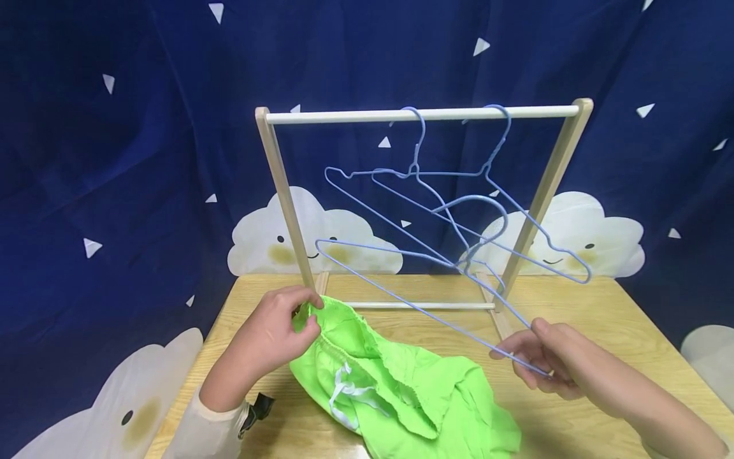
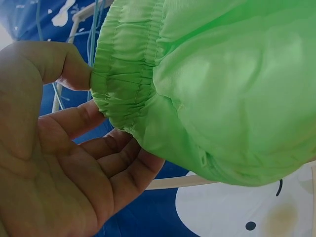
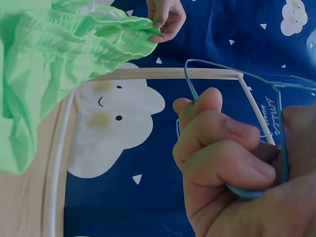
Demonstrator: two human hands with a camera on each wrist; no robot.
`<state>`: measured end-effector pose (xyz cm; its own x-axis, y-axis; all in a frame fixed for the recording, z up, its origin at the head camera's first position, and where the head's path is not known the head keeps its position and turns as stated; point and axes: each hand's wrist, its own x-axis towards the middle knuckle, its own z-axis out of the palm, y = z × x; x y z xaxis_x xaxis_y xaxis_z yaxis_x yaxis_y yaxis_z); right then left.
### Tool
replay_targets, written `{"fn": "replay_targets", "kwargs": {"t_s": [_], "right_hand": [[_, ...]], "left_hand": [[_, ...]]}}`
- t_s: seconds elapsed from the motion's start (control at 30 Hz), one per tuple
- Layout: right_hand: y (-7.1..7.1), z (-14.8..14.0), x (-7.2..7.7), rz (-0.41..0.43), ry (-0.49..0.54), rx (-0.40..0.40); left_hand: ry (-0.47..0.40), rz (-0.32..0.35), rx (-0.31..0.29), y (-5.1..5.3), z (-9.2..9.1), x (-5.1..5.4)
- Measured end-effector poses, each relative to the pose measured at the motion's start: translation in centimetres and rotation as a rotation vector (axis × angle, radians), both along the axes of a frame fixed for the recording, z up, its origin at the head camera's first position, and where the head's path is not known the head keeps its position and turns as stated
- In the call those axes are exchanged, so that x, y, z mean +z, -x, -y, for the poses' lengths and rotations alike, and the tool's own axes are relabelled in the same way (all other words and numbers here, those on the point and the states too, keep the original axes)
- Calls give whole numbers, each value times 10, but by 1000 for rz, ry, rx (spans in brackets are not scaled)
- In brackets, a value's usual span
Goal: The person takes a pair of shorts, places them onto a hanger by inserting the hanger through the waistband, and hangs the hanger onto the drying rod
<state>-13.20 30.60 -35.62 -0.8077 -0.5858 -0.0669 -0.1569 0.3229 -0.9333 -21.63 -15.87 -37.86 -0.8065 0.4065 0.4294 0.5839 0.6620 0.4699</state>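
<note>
Bright green shorts (image 1: 464, 401) with a gathered elastic waistband (image 2: 126, 64) and a white drawstring (image 1: 343, 390) lie partly on the table, their waist end raised. My left hand (image 1: 275, 328) pinches the edge of that waistband between thumb and fingers; in the left wrist view the other fingers lie against the cloth. To the right, my right hand (image 1: 556, 360) grips one end corner of a blue wire hanger (image 1: 484, 197). The hanger is held in the air above the shorts, apart from them, its far corner pointing left. In the right wrist view, curled fingers (image 3: 222, 148) wrap its wire.
Behind stands a wooden rack with a white top bar (image 1: 344, 117), on which two more blue hangers, a left one (image 1: 423, 131) and a right one (image 1: 507, 127), hang. The wooden table (image 1: 619, 319) bears the rack. A dark blue curtain (image 1: 143, 159) with clouds closes the back.
</note>
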Motion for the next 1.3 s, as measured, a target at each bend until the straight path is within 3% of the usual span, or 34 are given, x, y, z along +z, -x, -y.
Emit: {"fn": "replay_targets", "kwargs": {"t_s": [0.37,0.67,0.93,1.3], "right_hand": [[-12,-9,-10,0,-27,63],[-14,-12,-18,97,-3,75],[-11,-4,-24,108,9,74],[-3,8,-29,64,45,121]], "left_hand": [[-7,36,26,3,5,4],[-9,7,47,7,8,5],[6,15,1,3,7,5],[61,-31,-129,-3,1,4]]}}
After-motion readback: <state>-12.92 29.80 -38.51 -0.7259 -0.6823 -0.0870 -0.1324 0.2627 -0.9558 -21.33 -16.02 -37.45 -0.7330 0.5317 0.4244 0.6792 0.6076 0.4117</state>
